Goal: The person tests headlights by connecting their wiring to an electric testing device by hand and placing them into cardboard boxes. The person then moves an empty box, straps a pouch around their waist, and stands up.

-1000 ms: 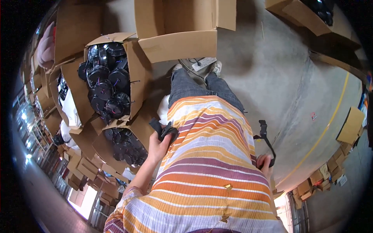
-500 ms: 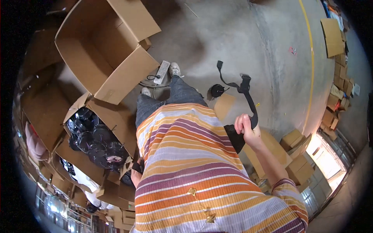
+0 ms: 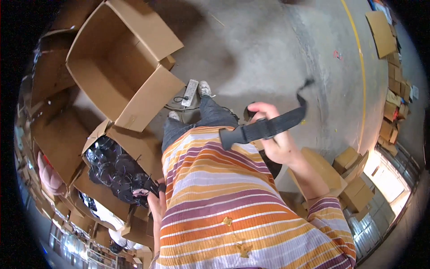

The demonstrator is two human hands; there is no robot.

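Observation:
A black webbing strap (image 3: 286, 120) with a plastic buckle (image 3: 230, 138) at one end crosses in front of my shirt. My right hand (image 3: 277, 143) grips it midway, fingers partly behind the webbing. The strap's far tail hangs out to the right over the floor, blurred. A wide black piece (image 3: 271, 165) shows beside my waist, below the right wrist. At my left hip, my left hand (image 3: 155, 204) is closed on a black strap piece (image 3: 154, 188), mostly hidden by my shirt. Right beside that hand stands a carton (image 3: 134, 145) full of black plastic-wrapped items (image 3: 117, 168).
A large open carton (image 3: 148, 89) lies ahead on the left. A white power strip (image 3: 190, 93) with a cable sits by my shoes. Several cartons (image 3: 356, 195) stand behind on the right; more line the far right past a yellow floor line (image 3: 360, 58).
My right hand has moved up and left with the strap, bringing the buckle in front of my shirt. The strap's tail has swung right. My left hand has shifted slightly forward at my hip.

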